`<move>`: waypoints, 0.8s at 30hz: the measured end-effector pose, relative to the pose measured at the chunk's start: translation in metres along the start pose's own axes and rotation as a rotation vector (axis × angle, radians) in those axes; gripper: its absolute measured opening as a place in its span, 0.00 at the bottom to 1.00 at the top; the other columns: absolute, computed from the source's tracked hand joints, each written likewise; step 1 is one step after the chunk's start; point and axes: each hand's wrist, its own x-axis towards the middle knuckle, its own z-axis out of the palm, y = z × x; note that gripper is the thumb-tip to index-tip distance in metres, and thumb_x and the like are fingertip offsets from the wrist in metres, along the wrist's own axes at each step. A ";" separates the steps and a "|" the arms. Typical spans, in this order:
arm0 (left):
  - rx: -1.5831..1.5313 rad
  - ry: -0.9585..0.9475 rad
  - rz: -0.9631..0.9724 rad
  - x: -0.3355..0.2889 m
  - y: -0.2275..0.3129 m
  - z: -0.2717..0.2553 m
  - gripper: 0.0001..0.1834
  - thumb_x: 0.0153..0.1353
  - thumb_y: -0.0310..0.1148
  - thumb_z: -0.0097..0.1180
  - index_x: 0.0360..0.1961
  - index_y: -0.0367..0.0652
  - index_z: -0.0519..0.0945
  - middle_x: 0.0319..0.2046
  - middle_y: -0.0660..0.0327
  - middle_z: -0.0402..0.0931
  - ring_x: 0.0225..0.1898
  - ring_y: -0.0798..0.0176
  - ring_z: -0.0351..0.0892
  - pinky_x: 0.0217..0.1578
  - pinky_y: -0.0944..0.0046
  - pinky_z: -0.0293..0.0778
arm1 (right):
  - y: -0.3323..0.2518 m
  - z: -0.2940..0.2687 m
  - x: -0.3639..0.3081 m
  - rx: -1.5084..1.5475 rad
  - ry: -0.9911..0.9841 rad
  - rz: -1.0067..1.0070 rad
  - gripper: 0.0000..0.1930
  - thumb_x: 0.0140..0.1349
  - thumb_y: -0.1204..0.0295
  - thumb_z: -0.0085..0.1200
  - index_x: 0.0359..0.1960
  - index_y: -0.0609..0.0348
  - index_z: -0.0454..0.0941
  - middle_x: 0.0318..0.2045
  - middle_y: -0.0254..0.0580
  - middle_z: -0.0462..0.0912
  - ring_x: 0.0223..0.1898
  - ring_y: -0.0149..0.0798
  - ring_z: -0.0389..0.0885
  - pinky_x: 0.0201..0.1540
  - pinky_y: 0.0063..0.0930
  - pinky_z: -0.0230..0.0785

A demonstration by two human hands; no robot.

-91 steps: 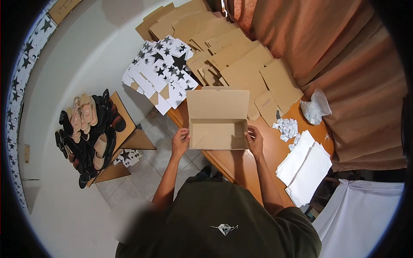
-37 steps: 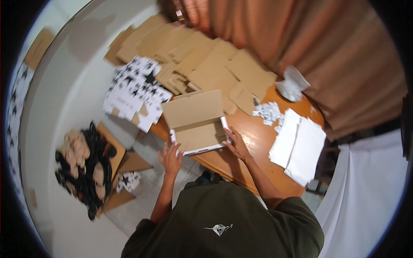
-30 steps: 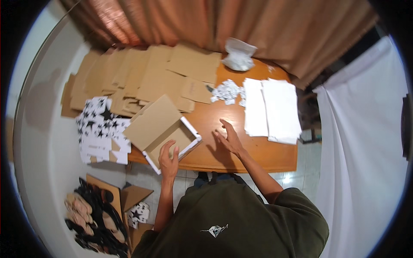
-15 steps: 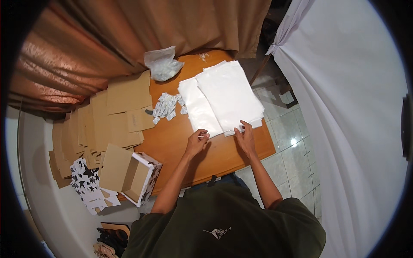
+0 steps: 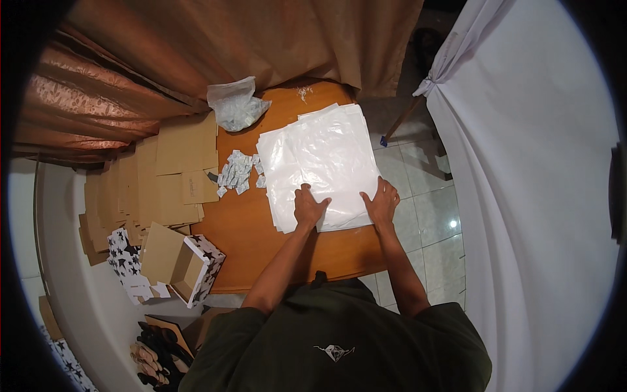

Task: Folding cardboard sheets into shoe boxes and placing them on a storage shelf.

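A stack of thin white sheets, glossy like plastic (image 5: 320,153), lies on the wooden table in front of me. Its top surface is wrinkled and shiny, and edges of lower sheets stick out at the left and far sides. My left hand (image 5: 311,207) rests on the near part of the stack, thumb and fingers spread. At the near right corner, my right hand (image 5: 383,201) touches the edge, its thumb on top and apart from the fingers. Left of the stack is a pile of small white packets (image 5: 236,172); behind them sits a clear plastic bag (image 5: 238,111) of similar pale contents.
Flat brown cardboard pieces (image 5: 186,147) overlap along the table's left side. Nearer stands an open star-patterned box (image 5: 208,261), beside star-printed card (image 5: 124,251). A brown curtain (image 5: 281,39) hangs behind the table, a white cloth (image 5: 516,163) to the right.
Both hands have gone from the stack's near edge to lying on it. The upper sheets have shifted left and nearer, now covering the sheets beneath more evenly. The view has shifted slightly.
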 end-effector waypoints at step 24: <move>-0.220 -0.043 -0.023 -0.015 -0.017 0.009 0.36 0.49 0.32 0.76 0.58 0.43 0.69 0.49 0.43 0.74 0.50 0.42 0.78 0.49 0.47 0.76 | -0.014 0.022 -0.032 -0.260 -0.050 -0.175 0.24 0.65 0.54 0.59 0.59 0.50 0.77 0.61 0.35 0.77 0.65 0.45 0.65 0.65 0.64 0.47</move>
